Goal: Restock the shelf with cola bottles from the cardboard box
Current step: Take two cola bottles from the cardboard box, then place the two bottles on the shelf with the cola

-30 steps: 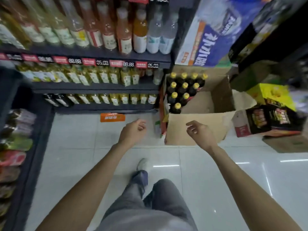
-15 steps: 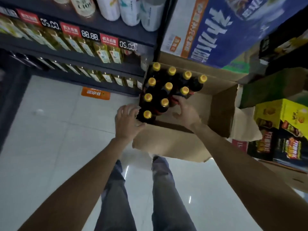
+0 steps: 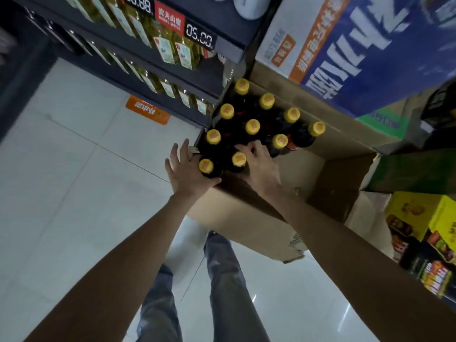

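Both hands are reaching into the open cardboard box [image 3: 328, 174] on the pale tiled floor [image 3: 74, 193], right at the near-left corner of the pack. The left hand [image 3: 187, 171] is pressing against the nearest cola bottle [image 3: 206, 167], thumb curling under its yellow cap while the fingers are fanning out open beside the box corner, so it is touching the bottle rather than fully closing round it. The right hand [image 3: 259, 166] is lying over the neighbouring bottle [image 3: 238, 160], fingers spreading between the dark shoulders of the bottles; whether it is actually clamping that bottle I cannot tell, as the palm is hiding the contact. The two hands are sitting close together, one bottle apiece.

The cola bottles [image 3: 252, 127] are standing upright and packed tight in the left part of the box, ten yellow caps showing in rough rows, dark bodies below. The right part of the box is showing bare cardboard bottom. One brown flap [image 3: 246, 230] is hanging down toward the person's grey trouser legs [image 3: 222, 292].

Just left of the box the dark shelf [image 3: 172, 70] is carrying rows of yellow-green drink bottles [image 3: 177, 49], with a digital price tag [image 3: 199, 37] reading 05.00 on its edge. A blue and white printed carton [image 3: 357, 50] is leaning behind the box, and yellow and black cartons [image 3: 424, 230] are stacking up at the right.
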{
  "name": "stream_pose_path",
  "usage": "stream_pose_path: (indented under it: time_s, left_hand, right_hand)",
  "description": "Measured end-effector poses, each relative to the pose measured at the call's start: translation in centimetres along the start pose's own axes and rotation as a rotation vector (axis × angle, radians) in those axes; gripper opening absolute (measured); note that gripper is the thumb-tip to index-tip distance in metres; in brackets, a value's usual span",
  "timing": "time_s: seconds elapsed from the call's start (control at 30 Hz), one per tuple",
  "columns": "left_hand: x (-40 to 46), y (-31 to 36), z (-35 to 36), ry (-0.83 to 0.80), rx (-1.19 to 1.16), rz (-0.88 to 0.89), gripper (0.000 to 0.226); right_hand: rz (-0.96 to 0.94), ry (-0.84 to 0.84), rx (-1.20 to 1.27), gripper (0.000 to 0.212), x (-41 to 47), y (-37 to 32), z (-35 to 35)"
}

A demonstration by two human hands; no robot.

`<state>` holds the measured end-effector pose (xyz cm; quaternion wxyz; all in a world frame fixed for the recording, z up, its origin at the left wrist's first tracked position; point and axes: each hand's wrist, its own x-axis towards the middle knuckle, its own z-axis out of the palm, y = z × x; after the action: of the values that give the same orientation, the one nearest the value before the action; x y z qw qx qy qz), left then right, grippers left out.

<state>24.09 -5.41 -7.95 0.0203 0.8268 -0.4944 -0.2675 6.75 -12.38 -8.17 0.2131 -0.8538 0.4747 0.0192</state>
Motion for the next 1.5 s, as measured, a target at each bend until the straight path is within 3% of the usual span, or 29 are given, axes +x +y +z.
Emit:
stream_pose_path:
  time_s: [0.13, 0.33, 0.43, 0.53, 0.77, 1.0, 1.3, 1.5]
  left_hand:
    - [-0.3, 0.4, -0.3, 0.086, -0.03, 0.093, 0.065]
    - [-3.2, 0.9, -3.1, 0.244, -0.254, 0.202, 0.069]
    - [-6.2, 1.0, -6.2, 0.236, -0.457, 0.159, 0.078]
    - [-9.5, 1.2, -10.0, 0.202, -0.685, 0.144, 0.078]
    - [-14.3, -1.4, -20.2, 0.265, -0.985, 0.099, 0.047]
    - [-19.8, -12.0, -29.4, 0.584, -1.187, -0.022, 0.04]
    - [-28.4, -32.6, -40.7, 1.097, -1.344, -0.062, 0.021]
    - [-34.7, -47.5, -48.2, 1.284, -1.261, -0.056, 0.038]
  right_hand:
    - [-0.005, 0.022, 0.093, 0.064, -1.3, 0.1, 0.4]
    - [0.253, 0.102, 0.468, 0.064, -3.9, -0.2, -2.8]
    - [0.192, 0.278, 0.645, 0.065, -5.0, -1.4, -6.2]
    - [0.109, 0.346, 0.773, 0.066, -5.2, -3.8, -10.6]
    - [-0.205, 0.152, 0.794, 0.065, -3.1, -13.6, -19.1]
    - [-0.456, -0.125, 0.756, 0.061, 0.6, -29.4, -21.5]
    - [-0.801, -0.288, 0.811, 0.057, 2.2, -58.6, -18.8]
    - [-0.856, -0.376, 1.02, 0.052, 2.1, -78.5, -15.1]
